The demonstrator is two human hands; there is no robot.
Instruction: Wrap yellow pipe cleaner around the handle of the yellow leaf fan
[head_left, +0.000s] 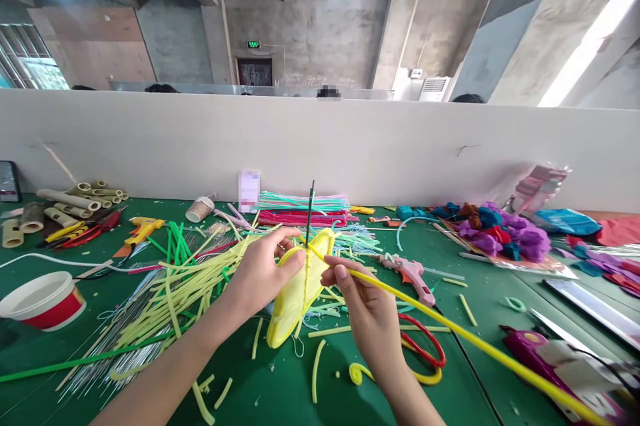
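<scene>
My left hand is closed around a yellow leaf-shaped piece with a dark green stem wire standing up from it. My right hand pinches a long yellow pipe cleaner near the leaf's top edge. The pipe cleaner runs from the leaf down to the lower right. Both hands are raised a little above the green table.
A heap of yellow and green pipe cleaners lies left. A pink glue gun, red-handled scissors, a red-and-white tub, stacked coloured pipe cleaners, purple flowers and a white partition surround the work area.
</scene>
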